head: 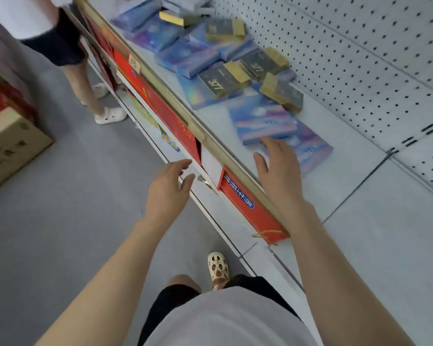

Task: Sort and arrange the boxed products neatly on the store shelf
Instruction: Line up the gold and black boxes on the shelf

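Note:
A white store shelf [348, 196] carries a loose jumble of flat boxes. Several blue and purple boxes lie scattered; the nearest blue box [263, 121] rests on another blue box [313, 148]. Several dark boxes with gold ends [220, 81] lie tilted among them. My right hand [278, 168] is open above the shelf's front edge, its fingertips at the near edge of the nearest blue box. My left hand [170, 186] hovers open in front of the shelf, below its gold front rail [185, 116], holding nothing.
Red boxes [250, 211] stand on the shelf below. White pegboard [360, 58] backs the shelf. Another person's legs [85, 91] stand in the aisle at the left. A cardboard carton [10, 146] sits on the grey floor at the far left.

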Demonstrator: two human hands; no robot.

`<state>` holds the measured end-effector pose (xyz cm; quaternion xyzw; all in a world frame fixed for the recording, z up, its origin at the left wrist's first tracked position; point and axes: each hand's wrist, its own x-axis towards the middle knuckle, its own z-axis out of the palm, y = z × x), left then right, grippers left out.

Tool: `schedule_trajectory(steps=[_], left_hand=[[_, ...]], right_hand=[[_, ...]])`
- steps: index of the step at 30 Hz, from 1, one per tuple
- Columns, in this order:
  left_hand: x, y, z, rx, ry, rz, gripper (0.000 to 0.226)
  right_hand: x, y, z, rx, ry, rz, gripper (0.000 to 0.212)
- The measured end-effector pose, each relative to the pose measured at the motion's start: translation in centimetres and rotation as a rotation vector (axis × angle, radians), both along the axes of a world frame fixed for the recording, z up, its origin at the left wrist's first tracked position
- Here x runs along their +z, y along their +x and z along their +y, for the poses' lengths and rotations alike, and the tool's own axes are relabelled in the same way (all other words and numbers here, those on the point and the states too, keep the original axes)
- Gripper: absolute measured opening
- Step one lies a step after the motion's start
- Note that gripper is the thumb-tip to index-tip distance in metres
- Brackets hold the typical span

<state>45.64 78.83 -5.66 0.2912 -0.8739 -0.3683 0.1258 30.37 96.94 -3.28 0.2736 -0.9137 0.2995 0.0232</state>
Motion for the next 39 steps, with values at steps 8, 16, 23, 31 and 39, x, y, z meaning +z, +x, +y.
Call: schedule_trajectory(steps=[8,16,23,31,39], left_hand=[[1.5,-10.6,-15.6,-0.098,-0.105,0.045,0.035],[2.5,-21.9,-28.3,-0.423,-0.233,0.027,0.038],[1.8,-31.0,-27.5,-0.746,-0.241,-0.049,0.047],[2.1,-36.3,-23.3,-0.881,-0.135,-0.046,0.045],[2.0,-38.9,-24.8,-0.606,0.203,0.047,0.027]], right_hand=[[2.4,-10.7,-14.7,-0.047,0.103,0.034,0.041],[1.2,-17.5,-24.7,-0.425,0.405,-0.265,0.098],[0.4,-20.1,-25.2,-0.494,0.4,-0.402,0.111],[3.9,-23.6,-21.9,-0.409,-0.204,-0.345,0.022],[1.8,-29.5,-20.2,-0.763,0.265,-0.357,0.071]])
